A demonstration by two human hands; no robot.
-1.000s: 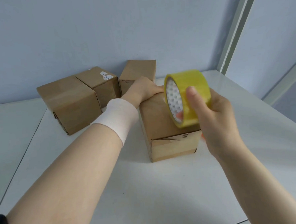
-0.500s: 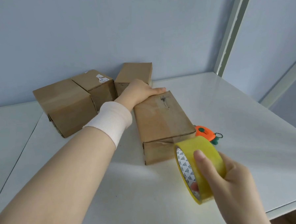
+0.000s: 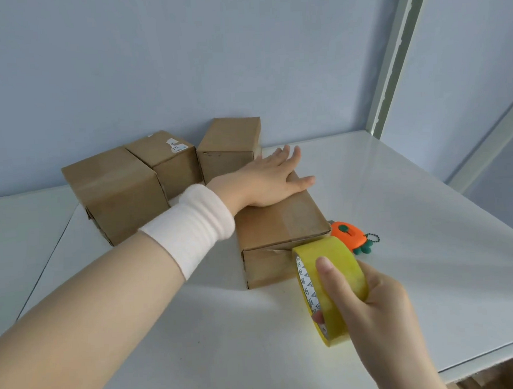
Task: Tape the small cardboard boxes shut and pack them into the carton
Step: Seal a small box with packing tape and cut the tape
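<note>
Right hand (image 3: 383, 306) grips tape roll (image 3: 336, 267): thumb across outer band, one fingertip inside core. Small box (image 3: 280, 222) just beyond the roll (glossy tape strip along its top). Left hand (image 3: 269, 178) flat on box's far end, fingers straight.

The left hand (image 3: 266, 179) lies flat, fingers straight, on the far end of the top of a small brown cardboard box (image 3: 281, 231) that stands on the white table (image 3: 413, 204). The right hand (image 3: 379, 301) grips a yellow roll of clear tape (image 3: 334, 285) at the near upper edge of this box, with the thumb over its outer face and one fingertip visible inside the core. Just right of the box lies an orange carrot-shaped cutter (image 3: 351, 234) with a bead chain. Three more brown cardboard boxes (image 3: 170, 160) stand behind, close to the pale blue wall (image 3: 183, 64). A white wristband (image 3: 191, 224) sits on the left wrist.
</note>
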